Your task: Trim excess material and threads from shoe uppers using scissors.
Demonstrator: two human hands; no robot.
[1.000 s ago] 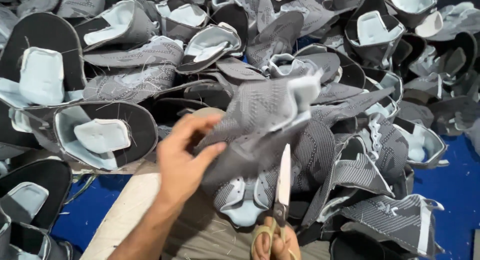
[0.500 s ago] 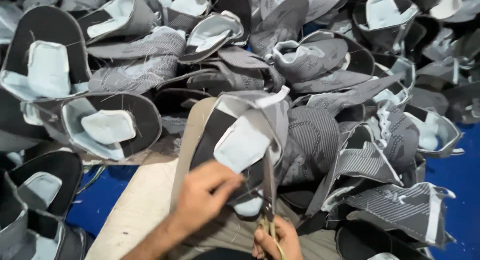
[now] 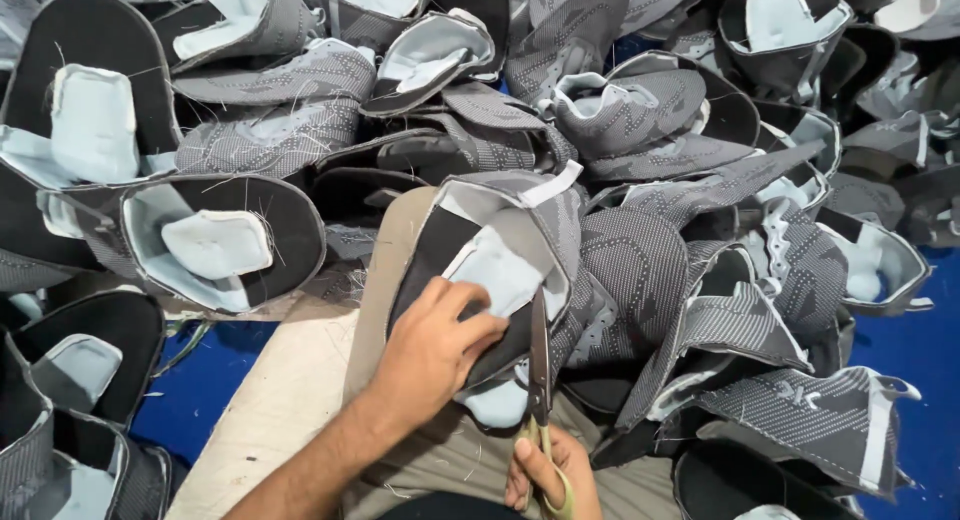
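Blue flooring [image 3: 915, 370] shows at the right and lower left, nearly buried under a heap of grey knitted shoe uppers [image 3: 640, 110] with pale linings, lying tumbled over one another in every direction. Nearer the person, a tan cushioned board [image 3: 385, 270] slopes up from the lap and serves as a rest, so the piece in hand has something firm beneath it. On that board lies one shoe upper [image 3: 500, 250], turned lining side up so its dark inner panel and pale blue lining edge face the blades. The left hand [image 3: 435, 345] presses down on it with fingers curled over the lining, apparently holding the fabric flat and steady. The right hand [image 3: 545, 475] is closed through the yellow-green loops of the scissors [image 3: 540, 370], whose blades point upward along the right edge of the lining, close beside the left fingertips.
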